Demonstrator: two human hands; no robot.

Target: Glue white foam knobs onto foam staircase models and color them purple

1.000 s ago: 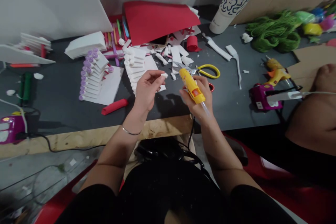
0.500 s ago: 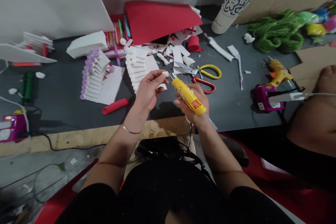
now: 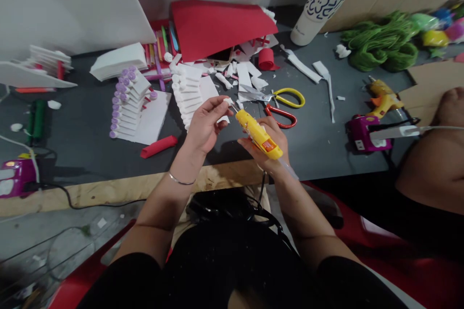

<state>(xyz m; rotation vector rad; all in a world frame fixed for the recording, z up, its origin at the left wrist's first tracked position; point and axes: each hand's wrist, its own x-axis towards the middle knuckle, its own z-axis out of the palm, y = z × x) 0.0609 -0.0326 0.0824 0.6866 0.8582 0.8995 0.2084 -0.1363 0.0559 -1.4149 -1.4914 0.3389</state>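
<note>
My left hand [image 3: 207,123] pinches a small white piece [image 3: 228,101], likely paper or foam, between thumb and fingertips. A yellow hot glue gun [image 3: 258,134] is gripped in my right hand [image 3: 271,147]; its metal nozzle points up and left, close to the white piece. A clear glue stick [image 3: 289,170] sticks out of the gun's rear. Just beyond my hands lie scissors [image 3: 286,99] with one yellow and one red handle. Left of my left hand is a fanned row of white rolled pieces [image 3: 186,88], and farther left stands a similar row with purple ends [image 3: 125,106].
A red roll [image 3: 159,147] lies near the table's front edge. Behind are a red sheet [image 3: 221,29] and a white bottle [image 3: 322,2]. To the right are green yarn [image 3: 384,41], another glue gun [image 3: 384,96], a purple power socket [image 3: 366,135] and another person's arm [image 3: 422,169].
The glue gun's nozzle has shifted slightly left. My left hand keeps its pinch on the white piece in nearly the same place.
</note>
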